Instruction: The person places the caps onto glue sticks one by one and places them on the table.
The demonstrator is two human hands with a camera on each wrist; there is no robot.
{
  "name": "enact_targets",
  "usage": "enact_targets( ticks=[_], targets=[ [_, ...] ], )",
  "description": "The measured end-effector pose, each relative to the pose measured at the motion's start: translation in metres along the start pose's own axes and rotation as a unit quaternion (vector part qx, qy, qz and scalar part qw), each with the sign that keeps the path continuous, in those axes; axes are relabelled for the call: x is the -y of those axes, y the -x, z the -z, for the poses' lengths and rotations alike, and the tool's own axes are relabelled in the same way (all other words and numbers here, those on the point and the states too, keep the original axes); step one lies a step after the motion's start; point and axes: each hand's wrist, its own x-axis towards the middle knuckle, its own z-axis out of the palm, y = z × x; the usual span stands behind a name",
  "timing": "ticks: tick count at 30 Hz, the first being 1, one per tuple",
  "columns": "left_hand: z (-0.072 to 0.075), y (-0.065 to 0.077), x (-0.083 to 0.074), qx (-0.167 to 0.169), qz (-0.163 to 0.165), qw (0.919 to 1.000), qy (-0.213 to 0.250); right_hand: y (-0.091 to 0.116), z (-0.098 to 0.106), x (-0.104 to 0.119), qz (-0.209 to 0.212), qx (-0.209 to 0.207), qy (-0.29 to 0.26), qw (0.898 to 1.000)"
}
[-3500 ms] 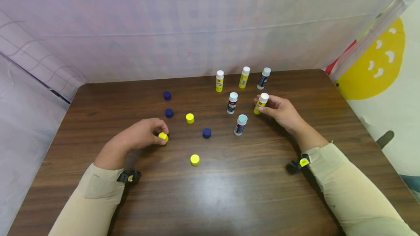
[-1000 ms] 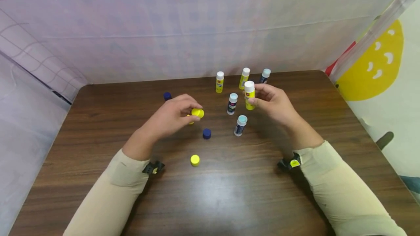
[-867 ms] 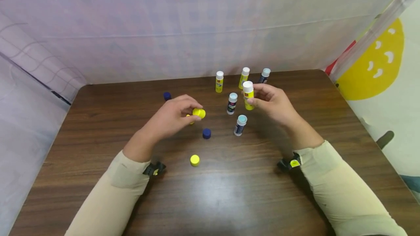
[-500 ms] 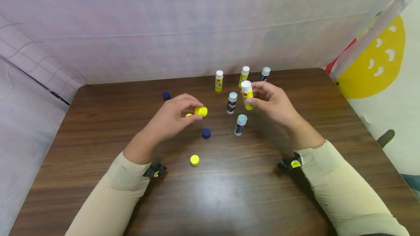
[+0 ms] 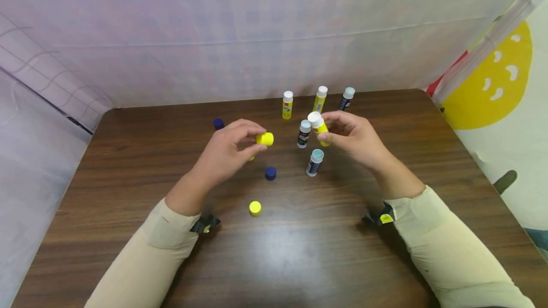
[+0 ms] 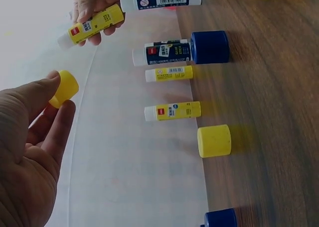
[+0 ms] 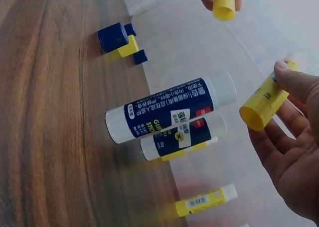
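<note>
My left hand (image 5: pixel 224 149) pinches a yellow cap (image 5: pixel 265 139) between thumb and fingers, above the table. In the left wrist view the cap (image 6: pixel 66 89) is held on its side. A yellow glue stick (image 5: pixel 322 133) without its cap is gripped by my right hand (image 5: pixel 359 139), its white top tilted toward the left hand. The cap's hollow opening (image 7: pixel 228 13) shows in the right wrist view. Cap and glue stick are apart. Just beyond and below the right hand stand two navy glue sticks (image 5: pixel 304 136), uncapped and upright.
At the back stand two yellow glue sticks (image 5: pixel 287 107) and another navy one (image 5: pixel 347 99), also uncapped. Loose on the brown table (image 5: pixel 325 260) are a yellow cap (image 5: pixel 255 208) and blue caps (image 5: pixel 270 173); another yellow cap (image 5: pixel 251 158) is mostly hidden by my left hand.
My left hand has carried the yellow cap right and up from the table's left side. My right hand has lifted the yellow glue stick, moved it left and tipped its top toward the cap.
</note>
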Motion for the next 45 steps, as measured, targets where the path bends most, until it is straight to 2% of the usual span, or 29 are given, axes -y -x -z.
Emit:
enact_targets(
  ticks=[7,18,24,29,35,45],
  targets=[
    [-0.003,0.002,-0.001,-0.025,-0.042,0.9988,0.01,0.001,-0.004,0.003,0.011,0.001,0.03,1.0],
    [-0.006,0.003,-0.007,-0.037,-0.064,0.9969,0.027,0.004,-0.009,0.006,0.053,0.009,0.075,0.996],
    [-0.009,0.004,-0.01,-0.037,-0.069,0.9964,0.033,0.005,-0.014,0.008,0.087,0.015,0.08,0.993],
    [-0.011,0.004,-0.011,-0.036,-0.074,0.9958,0.042,0.007,-0.016,0.008,0.099,0.022,0.091,0.991],
    [-0.014,0.004,-0.011,-0.032,-0.071,0.9967,0.026,0.008,-0.018,0.008,0.121,0.028,0.102,0.987],
    [-0.019,0.005,-0.013,-0.023,-0.076,0.9965,0.028,0.013,-0.023,0.01,0.128,0.032,0.147,0.98]
  ],
)
